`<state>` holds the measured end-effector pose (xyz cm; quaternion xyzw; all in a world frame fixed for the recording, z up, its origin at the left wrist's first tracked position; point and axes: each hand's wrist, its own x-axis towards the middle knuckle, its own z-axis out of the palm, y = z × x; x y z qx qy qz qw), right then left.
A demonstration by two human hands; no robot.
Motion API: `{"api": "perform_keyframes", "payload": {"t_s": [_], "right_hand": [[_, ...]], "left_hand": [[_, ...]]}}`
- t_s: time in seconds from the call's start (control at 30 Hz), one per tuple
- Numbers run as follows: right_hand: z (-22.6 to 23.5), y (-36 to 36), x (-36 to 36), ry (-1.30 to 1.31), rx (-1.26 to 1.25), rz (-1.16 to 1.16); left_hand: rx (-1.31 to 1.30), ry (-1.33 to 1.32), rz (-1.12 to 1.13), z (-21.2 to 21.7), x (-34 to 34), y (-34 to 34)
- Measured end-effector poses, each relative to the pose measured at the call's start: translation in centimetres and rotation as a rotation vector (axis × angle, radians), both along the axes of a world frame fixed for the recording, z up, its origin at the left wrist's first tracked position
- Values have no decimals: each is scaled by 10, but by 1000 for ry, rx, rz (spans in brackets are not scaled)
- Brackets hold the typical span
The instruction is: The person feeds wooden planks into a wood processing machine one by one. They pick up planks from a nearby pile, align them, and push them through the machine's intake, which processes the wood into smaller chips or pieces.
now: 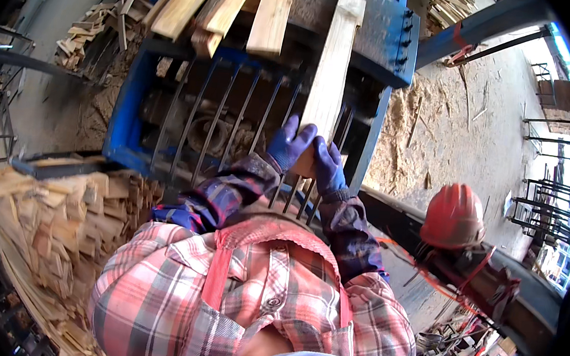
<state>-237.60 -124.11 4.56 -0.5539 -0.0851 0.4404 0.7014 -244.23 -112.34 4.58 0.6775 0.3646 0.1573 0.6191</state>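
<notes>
A pale wooden board points away from me, its far end lying on the blue machine's dark metal top. My left hand, in a blue-purple work glove, grips the left side of the board's near end. Close beside it, my right hand, gloved alike, is closed on the right side of that end. Beneath the board run the metal bars of an open blue frame. The undersides of my fingers are partly hidden.
More boards lie on the machine to the far left. A large heap of wood pieces is at my left. A red hard hat sits on a dark beam at my right. Sawdust covers the floor beyond.
</notes>
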Motion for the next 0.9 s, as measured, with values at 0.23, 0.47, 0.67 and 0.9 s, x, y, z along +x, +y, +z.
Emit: {"api": "perform_keyframes", "payload": {"t_s": [0.23,0.47,0.67,0.9], "right_hand": [[-28,-100,-98,-707,-246,270],[-36,-143,-167,-1508,-359,197],[-28,-134,-161,-1538,-319,111],[-56,-112,-141,-1512,-470,231]], "left_hand": [[168,-312,-1,-77,-162,-92],[177,-176,-63,-79,-180,-121],[43,-112,-100,-63,-129,-105],[602,219,-97,-104,-110,-81]]}}
